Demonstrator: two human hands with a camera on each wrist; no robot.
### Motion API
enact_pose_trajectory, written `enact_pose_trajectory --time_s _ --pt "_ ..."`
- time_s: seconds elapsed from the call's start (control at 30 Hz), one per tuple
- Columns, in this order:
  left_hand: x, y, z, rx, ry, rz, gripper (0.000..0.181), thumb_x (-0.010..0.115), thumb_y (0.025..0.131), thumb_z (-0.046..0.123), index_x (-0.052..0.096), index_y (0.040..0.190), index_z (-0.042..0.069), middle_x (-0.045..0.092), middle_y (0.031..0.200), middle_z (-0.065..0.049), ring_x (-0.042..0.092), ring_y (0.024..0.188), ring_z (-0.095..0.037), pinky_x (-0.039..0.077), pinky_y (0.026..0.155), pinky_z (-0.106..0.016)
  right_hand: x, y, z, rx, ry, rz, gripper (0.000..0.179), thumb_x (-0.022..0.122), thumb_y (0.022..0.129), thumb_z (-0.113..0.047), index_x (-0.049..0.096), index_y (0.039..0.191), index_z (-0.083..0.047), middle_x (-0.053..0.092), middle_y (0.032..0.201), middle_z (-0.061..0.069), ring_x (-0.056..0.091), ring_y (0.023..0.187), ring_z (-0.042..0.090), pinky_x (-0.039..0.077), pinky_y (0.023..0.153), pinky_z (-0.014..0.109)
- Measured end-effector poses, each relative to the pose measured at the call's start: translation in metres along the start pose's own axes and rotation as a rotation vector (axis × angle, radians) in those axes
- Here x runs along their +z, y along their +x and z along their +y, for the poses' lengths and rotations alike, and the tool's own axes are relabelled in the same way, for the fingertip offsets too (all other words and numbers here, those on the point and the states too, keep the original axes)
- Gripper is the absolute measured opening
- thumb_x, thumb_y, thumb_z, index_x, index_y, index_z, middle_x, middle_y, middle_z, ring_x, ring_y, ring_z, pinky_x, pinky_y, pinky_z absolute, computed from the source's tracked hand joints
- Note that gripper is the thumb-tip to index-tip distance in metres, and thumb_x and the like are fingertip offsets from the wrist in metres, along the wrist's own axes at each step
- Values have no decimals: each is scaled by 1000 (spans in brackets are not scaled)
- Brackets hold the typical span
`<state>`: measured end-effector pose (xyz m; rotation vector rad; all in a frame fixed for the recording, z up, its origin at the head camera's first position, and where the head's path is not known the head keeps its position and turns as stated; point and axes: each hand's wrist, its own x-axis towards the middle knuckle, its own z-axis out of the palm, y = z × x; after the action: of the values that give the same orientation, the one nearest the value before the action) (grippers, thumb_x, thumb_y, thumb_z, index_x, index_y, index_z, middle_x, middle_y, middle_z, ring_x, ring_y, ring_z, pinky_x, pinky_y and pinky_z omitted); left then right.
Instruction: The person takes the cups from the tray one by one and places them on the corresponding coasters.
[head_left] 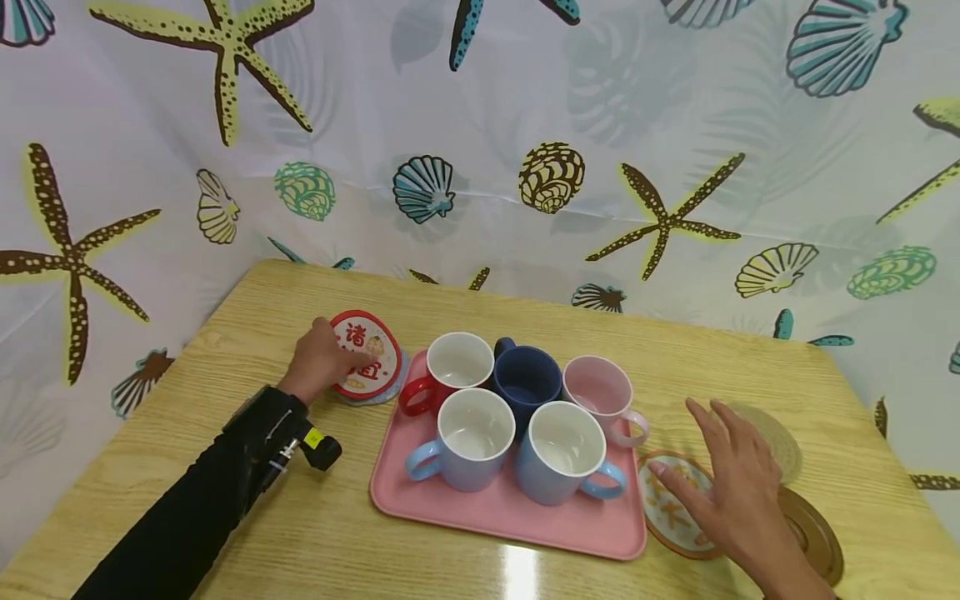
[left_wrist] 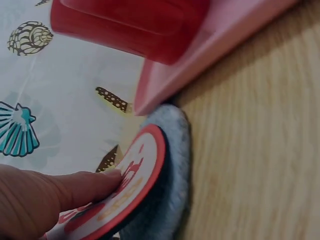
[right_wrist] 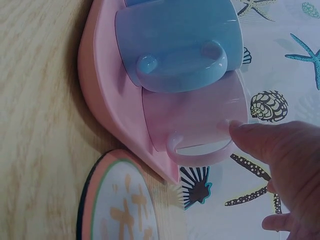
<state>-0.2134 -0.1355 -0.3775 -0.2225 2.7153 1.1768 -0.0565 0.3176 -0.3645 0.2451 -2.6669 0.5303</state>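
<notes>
The left hand [head_left: 322,362] pinches the red-rimmed coaster [head_left: 380,346], thumb lying across its printed face. That coaster sits at the far left of the tabletop [head_left: 337,533], tilted over a blue-grey coaster [left_wrist: 177,145] just beside the pink tray [head_left: 495,517]; part of the lower one shows past its edge.

The right hand [head_left: 738,483] holds nothing — its fingers are spread wide, thumb apart, above the tabletop. Near it lie an orange-rimmed coaster [head_left: 671,492], just beside the tray, a tan coaster [head_left: 780,442] and a brown coaster [head_left: 821,533], the last partly hidden by the wrist.

Five mugs stand upright on the tray: red [head_left: 459,360], navy [head_left: 528,379] and pink [head_left: 597,387] behind, two light blue mugs [head_left: 476,433] in front — handles turned outward, left and right.
</notes>
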Motion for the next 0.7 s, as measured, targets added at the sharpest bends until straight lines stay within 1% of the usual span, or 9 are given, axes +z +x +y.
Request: enact_pose_trajectory --time_s 0.17,0.23,0.3,0.4,0.53,0.6,0.7 --pt "2 -2 -6 38 34 3 66 70 81 21 29 121 -11 51 111 -32 55 97 -38 52 76 -41 -1 0 1 15 0 -26 85 77 70 -29 34 143 -15 32 140 30 25 125 53 17 83 76" --pt "2 -5 -9 56 47 9 64 69 81 20 29 120 -11 52 109 -32 56 95 -37 52 73 -40 0 -1 2 15 -1 -27 85 77 70 -30 35 142 -15 32 141 30 25 125 52 17 84 75" --pt "2 -9 -13 56 48 -1 62 69 82 19 29 120 -10 52 109 -31 56 94 -37 52 72 -39 0 -1 2 15 0 -28 84 77 71 -30 35 142 -15 32 141 30 24 125 52 17 84 75" --pt "0 -17 -19 78 73 -10 59 68 82 19 31 118 -10 53 105 -30 57 89 -35 49 66 -35 1 -2 2 21 6 -33 84 76 71 -31 34 142 -15 31 142 29 23 126 52 16 85 75" --pt "-3 -31 -25 115 81 -28 58 68 81 18 32 115 -10 55 103 -31 58 85 -33 48 63 -34 3 -3 2 17 0 -31 84 76 71 -31 34 143 -15 32 141 30 24 126 51 17 86 74" --pt "-4 -37 -28 130 71 -38 56 68 81 17 32 114 -10 55 102 -31 58 83 -32 48 62 -33 3 -3 2 15 -4 -30 84 75 72 -31 34 143 -15 32 140 30 25 126 50 17 86 74" --pt "-6 -46 -33 134 65 -53 54 68 81 17 32 112 -9 55 101 -29 58 82 -31 47 61 -32 4 -4 2 22 -3 -38 84 75 73 -32 33 143 -15 31 141 29 24 127 50 17 86 74"
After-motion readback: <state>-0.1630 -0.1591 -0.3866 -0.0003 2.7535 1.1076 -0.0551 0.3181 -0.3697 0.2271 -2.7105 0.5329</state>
